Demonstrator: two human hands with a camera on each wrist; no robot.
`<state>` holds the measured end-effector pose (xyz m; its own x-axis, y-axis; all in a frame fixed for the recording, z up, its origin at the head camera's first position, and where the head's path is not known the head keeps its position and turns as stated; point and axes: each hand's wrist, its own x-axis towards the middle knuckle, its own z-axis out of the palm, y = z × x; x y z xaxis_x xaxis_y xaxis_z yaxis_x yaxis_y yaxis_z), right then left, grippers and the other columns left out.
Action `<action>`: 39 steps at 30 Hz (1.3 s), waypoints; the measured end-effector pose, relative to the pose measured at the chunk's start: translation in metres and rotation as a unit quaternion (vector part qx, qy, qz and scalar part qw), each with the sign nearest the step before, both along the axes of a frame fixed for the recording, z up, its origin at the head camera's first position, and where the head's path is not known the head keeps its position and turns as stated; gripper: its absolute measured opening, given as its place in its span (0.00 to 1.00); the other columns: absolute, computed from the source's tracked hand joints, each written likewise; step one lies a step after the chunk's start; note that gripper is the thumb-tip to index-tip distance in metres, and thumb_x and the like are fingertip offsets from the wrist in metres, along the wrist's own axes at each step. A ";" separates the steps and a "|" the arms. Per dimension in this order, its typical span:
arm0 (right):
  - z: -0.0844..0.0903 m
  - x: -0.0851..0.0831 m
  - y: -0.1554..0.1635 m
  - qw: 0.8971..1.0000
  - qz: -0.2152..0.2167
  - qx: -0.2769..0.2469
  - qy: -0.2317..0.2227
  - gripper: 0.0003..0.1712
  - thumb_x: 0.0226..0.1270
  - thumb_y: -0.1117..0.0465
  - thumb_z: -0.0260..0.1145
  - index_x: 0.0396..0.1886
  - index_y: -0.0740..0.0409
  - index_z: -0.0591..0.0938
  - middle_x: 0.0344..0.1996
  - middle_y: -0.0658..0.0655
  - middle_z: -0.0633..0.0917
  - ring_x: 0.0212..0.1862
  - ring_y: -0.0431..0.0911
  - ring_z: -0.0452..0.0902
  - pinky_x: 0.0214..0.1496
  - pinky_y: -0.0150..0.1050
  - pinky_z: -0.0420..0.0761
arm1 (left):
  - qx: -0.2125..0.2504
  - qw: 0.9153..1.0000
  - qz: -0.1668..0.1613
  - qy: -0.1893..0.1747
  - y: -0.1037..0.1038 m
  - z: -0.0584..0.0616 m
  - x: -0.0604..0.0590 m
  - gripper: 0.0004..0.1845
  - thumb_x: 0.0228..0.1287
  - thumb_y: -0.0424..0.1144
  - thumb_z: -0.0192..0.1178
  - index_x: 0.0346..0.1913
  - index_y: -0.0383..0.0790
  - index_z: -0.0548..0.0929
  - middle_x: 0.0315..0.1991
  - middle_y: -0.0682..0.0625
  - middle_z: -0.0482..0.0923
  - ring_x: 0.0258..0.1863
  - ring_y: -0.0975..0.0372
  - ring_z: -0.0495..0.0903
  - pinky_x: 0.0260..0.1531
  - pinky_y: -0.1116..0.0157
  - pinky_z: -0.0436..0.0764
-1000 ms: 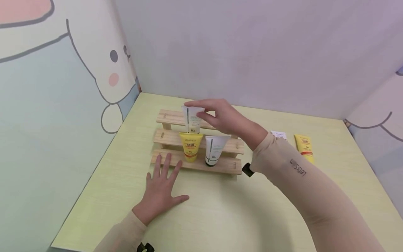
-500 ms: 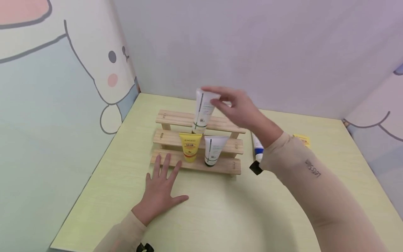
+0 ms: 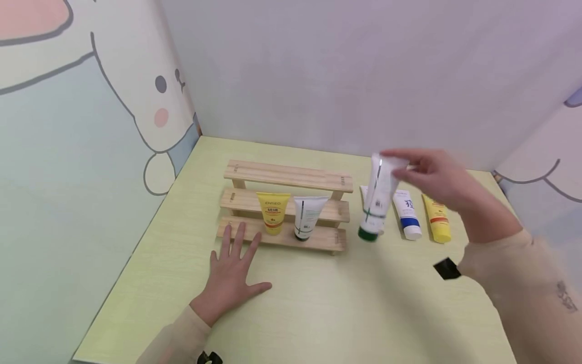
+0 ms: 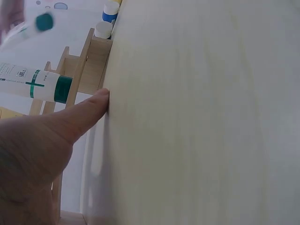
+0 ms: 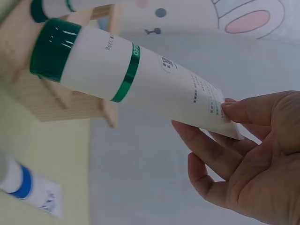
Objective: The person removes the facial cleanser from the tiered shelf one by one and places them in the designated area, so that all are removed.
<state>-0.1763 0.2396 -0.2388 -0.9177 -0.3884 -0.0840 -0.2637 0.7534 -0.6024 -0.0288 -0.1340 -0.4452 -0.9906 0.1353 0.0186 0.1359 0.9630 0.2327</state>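
Head view: our right hand [image 3: 436, 177] pinches the crimped end of a white tube with a green cap [image 3: 378, 197], cap down, above the table [image 3: 318, 303] at 3 o'clock of the wooden rack [image 3: 286, 177]. Our left hand [image 3: 232, 273] lies flat, fingers spread, touching the rack's lowest step.

Left wrist view: the thumb presses the tabletop.

Right wrist view: fingertips [image 5: 229, 110] clamp the tube's flat end.

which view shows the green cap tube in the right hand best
The right wrist view: the white tube with the green cap fills the frame, sharp, pinched at its flat end by the right hand. The head view shows it whole but blurred, hanging cap down beside the wooden rack. The left wrist view catches only its blurred cap.
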 end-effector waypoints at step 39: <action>-0.110 0.036 0.066 0.987 -0.022 0.057 -0.148 0.28 0.76 0.53 0.54 0.70 0.58 0.67 0.60 0.69 0.78 0.46 0.49 0.86 0.53 0.61 0.78 | 0.000 1.000 -0.001 0.000 -0.001 0.000 0.001 0.61 0.42 0.74 0.66 0.78 0.56 0.51 0.80 0.42 0.35 0.78 0.40 0.34 0.55 0.26 0.64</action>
<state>-0.1406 0.3056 -0.3492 -0.8618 -0.3213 -0.3925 -0.0540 0.8275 -0.5589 -0.0277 -0.1350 -0.4452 -0.9902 0.1382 0.0182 0.1386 0.9625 0.2332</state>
